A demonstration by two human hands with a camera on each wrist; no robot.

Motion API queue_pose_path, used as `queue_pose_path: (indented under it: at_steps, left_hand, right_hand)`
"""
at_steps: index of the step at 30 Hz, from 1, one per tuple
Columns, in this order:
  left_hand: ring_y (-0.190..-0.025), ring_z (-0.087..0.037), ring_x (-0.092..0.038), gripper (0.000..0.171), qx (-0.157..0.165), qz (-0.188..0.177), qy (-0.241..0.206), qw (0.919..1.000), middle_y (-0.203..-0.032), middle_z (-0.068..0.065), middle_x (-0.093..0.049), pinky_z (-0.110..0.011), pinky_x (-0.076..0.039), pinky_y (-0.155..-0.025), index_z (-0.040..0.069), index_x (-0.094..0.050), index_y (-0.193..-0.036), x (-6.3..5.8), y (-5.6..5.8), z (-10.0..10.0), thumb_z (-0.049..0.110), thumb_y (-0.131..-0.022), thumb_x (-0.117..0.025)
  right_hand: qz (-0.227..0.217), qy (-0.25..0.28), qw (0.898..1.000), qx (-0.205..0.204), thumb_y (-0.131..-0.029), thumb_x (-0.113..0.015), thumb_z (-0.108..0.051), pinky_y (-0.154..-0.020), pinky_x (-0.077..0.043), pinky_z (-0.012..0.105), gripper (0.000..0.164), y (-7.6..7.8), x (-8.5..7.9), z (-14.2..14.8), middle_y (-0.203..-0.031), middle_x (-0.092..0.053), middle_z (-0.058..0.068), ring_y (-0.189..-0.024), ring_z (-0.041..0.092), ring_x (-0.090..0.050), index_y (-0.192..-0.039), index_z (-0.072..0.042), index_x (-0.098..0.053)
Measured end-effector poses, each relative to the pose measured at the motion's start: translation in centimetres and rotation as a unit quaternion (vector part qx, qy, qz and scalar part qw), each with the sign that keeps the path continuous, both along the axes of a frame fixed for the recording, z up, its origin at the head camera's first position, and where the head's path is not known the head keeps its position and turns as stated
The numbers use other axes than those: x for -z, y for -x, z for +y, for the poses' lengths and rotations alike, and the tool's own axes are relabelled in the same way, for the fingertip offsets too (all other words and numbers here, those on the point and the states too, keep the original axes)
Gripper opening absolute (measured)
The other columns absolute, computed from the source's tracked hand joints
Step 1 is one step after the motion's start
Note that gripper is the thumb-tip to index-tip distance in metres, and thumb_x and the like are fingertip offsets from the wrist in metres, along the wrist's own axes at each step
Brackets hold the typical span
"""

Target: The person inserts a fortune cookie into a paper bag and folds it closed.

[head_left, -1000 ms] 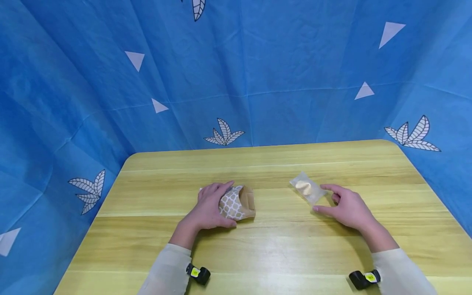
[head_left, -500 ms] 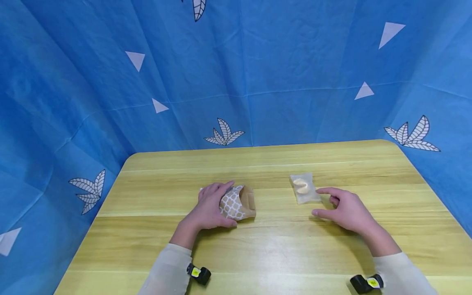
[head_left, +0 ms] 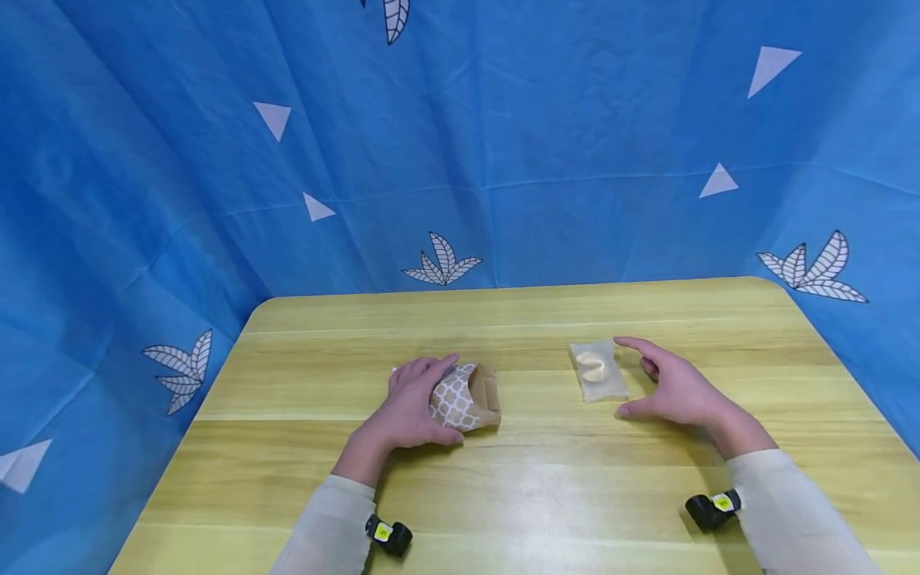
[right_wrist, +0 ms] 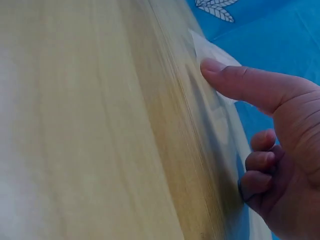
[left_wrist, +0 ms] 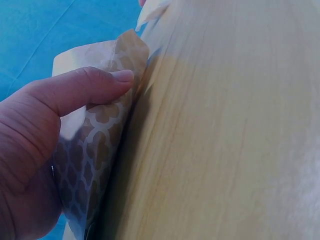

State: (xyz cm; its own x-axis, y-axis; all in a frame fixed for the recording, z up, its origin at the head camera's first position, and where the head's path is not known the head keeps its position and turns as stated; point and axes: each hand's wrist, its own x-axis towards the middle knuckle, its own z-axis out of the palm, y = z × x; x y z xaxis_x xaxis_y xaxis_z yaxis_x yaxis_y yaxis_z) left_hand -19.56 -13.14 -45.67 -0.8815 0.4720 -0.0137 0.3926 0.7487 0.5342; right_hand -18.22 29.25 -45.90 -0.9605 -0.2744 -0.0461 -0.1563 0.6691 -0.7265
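My left hand (head_left: pixel 411 407) grips a small brown paper bag (head_left: pixel 454 399) with a white lattice pattern. The bag lies on its side, its open mouth facing right. In the left wrist view the thumb (left_wrist: pixel 95 87) presses on the bag's printed side (left_wrist: pixel 97 145). To the right lies a small translucent packet (head_left: pixel 607 387) with a pale, curved, cookie-like piece (head_left: pixel 592 366) inside. My right hand (head_left: pixel 676 389) is just right of this packet, thumb and index finger spread apart and the other fingers curled in, with nothing between them. In the right wrist view the thumb overlaps the packet (right_wrist: pixel 220 55).
Both things are on a light wooden table (head_left: pixel 546 495) with rounded far corners. Behind it hangs a blue curtain (head_left: pixel 575 120) with white triangles and leaf prints. A small black camera sits at each sleeve cuff.
The packet has turned from a slanted to a nearly upright position. My right hand then came away from it, with thumb and index finger spread wider. The left hand and bag stay put.
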Motion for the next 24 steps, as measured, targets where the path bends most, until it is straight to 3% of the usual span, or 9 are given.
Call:
queue_pose_path:
  at_steps: [2, 4, 14, 24]
  left_hand:
    - [-0.136, -0.029, -0.032, 0.117, 0.001, 0.002, 0.000, 1.0000, -0.143, -0.006, -0.044, -0.053, -0.011, -0.113, 0.022, -0.034, -0.157, 0.1, 0.0, 0.0, 0.045, -0.059, -0.093]
    - [-0.136, -0.029, -0.032, 0.116, -0.001, 0.002, -0.001, 1.0000, -0.143, -0.006, -0.044, -0.053, -0.011, -0.113, 0.022, -0.035, -0.157, 0.1, 0.0, 0.0, 0.045, -0.059, -0.094]
    - [-0.136, -0.029, -0.032, 0.116, -0.001, 0.009, -0.001, 1.0000, -0.142, -0.006, -0.045, -0.053, -0.011, -0.113, 0.023, -0.035, -0.156, 0.2, 0.0, 0.0, 0.044, -0.059, -0.094]
    - [-0.136, -0.027, -0.032, 0.116, 0.000, 0.008, 0.001, 1.0000, -0.142, -0.005, -0.045, -0.052, -0.011, -0.113, 0.024, -0.035, -0.156, 0.4, 0.2, 0.0, 0.046, -0.058, -0.093]
  right_hand:
    - [0.004, 0.000, 1.000, -0.004, -0.066, -0.095, -0.032, -0.077, -0.038, 0.045, 0.105, 0.4, 0.1, 0.0, -0.092, -0.040, 0.014, -0.089, 0.028, -0.046, -0.153, -0.015, -0.038]
    - [0.006, 0.003, 1.000, -0.008, -0.066, -0.095, -0.032, -0.071, -0.032, 0.043, 0.105, 0.8, 0.2, 0.1, -0.084, -0.031, 0.010, -0.079, 0.024, -0.036, -0.153, -0.014, -0.039]
    - [-0.022, -0.003, 0.999, -0.041, -0.065, -0.095, -0.031, -0.070, -0.033, 0.042, 0.110, 1.9, 0.2, 0.3, -0.085, -0.031, 0.008, -0.080, 0.024, -0.036, -0.155, -0.014, -0.034]
    - [-0.026, -0.029, 0.999, -0.037, -0.067, -0.094, -0.030, -0.071, -0.035, 0.043, 0.106, 2.5, 0.2, -0.3, -0.092, -0.038, 0.011, -0.086, 0.027, -0.040, -0.154, -0.013, -0.034]
